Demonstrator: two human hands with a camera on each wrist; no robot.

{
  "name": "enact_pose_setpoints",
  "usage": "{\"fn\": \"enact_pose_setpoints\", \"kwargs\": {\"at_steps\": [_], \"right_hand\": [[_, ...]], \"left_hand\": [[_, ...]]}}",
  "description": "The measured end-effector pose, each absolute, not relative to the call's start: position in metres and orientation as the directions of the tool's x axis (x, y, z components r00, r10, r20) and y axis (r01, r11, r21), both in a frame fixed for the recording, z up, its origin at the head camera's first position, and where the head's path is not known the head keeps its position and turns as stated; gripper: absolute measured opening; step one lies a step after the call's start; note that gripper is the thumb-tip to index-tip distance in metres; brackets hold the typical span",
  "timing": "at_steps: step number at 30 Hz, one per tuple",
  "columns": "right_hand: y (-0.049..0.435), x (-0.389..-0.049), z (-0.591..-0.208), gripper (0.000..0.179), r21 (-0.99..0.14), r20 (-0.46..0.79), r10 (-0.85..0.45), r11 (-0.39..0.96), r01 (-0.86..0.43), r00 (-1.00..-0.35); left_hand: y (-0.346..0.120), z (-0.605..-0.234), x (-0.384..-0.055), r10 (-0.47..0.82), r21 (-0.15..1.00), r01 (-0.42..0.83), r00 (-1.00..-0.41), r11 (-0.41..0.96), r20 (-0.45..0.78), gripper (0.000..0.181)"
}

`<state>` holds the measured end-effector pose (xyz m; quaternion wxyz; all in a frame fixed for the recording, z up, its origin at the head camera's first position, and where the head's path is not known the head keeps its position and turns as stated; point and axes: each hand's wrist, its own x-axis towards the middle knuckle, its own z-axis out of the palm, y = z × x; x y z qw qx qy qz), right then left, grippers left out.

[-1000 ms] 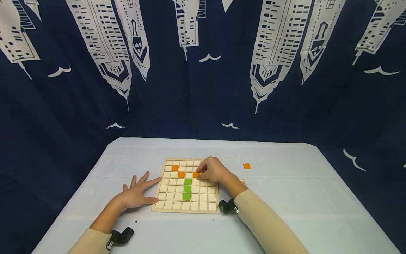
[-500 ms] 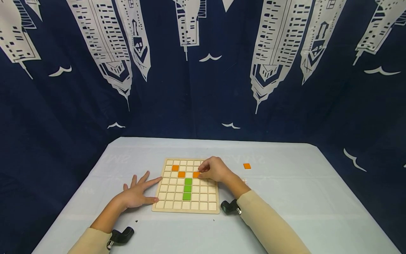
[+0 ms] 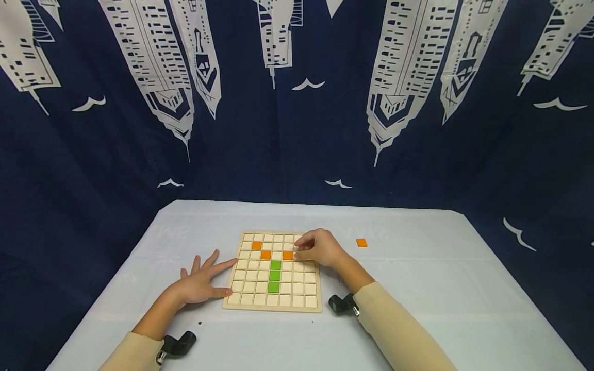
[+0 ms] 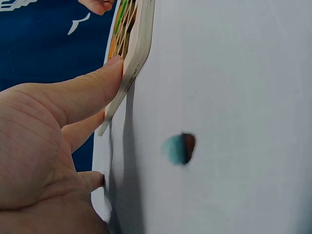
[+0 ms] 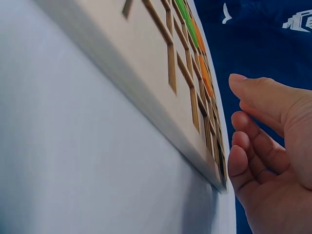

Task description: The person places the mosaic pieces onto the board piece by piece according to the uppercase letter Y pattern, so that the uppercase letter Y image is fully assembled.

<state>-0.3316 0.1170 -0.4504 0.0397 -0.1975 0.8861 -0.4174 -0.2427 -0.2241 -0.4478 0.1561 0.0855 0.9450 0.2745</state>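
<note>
A square wooden grid board (image 3: 271, 308) lies on the table with pale cells. Set in its cells are orange tiles, one upper left (image 3: 257, 245), one below that (image 3: 266, 254) and one farther right (image 3: 287, 255). Under them runs a column of green tiles (image 3: 275, 275). My left hand (image 3: 199, 283) is spread, its thumb and index fingertips at the board's left edge; the left wrist view shows the thumb (image 4: 92, 90) on the rim. My right hand (image 3: 320, 248) hovers over the board's upper right, just right of the right orange tile, fingers loosely bent, nothing between them.
A loose orange tile (image 3: 361, 242) lies on the white table (image 3: 417, 288) right of the board. Small dark specks (image 3: 200, 323) dot the cloth in front. Behind hangs a dark blue curtain (image 3: 278, 134) with white building prints.
My right hand has let go of the right orange tile and shifted slightly right, so that tile now shows whole. The left hand has stayed in place.
</note>
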Motion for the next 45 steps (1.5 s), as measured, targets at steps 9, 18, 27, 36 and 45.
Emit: {"fn": "enact_pose_setpoints", "kwargs": {"at_steps": [9,18,27,36,45], "right_hand": [[0.133,-0.330,-0.448,0.025,-0.757,0.148,-0.373,0.553,-0.348,-0.916],[0.154,-0.329,-0.452,0.024,-0.767,0.185,-0.348,0.534,-0.356,-0.919],[0.180,-0.327,-0.453,0.021,-0.755,0.201,-0.310,0.556,-0.349,-0.929],[0.212,-0.333,-0.457,0.027,-0.751,0.234,-0.224,0.576,-0.322,-0.946],[0.238,-0.338,-0.460,0.027,-0.766,0.219,-0.138,0.589,-0.258,-0.966]], "left_hand": [[-0.223,-0.446,-0.243,0.241,0.545,0.070,-0.938,0.835,-0.249,0.088],[-0.223,-0.447,-0.243,0.240,0.548,0.071,-0.940,0.834,-0.243,0.089],[-0.223,-0.448,-0.243,0.241,0.549,0.073,-0.940,0.833,-0.241,0.087],[-0.223,-0.447,-0.242,0.241,0.550,0.075,-0.941,0.832,-0.237,0.087],[-0.222,-0.446,-0.242,0.239,0.548,0.073,-0.941,0.834,-0.239,0.087]]}}
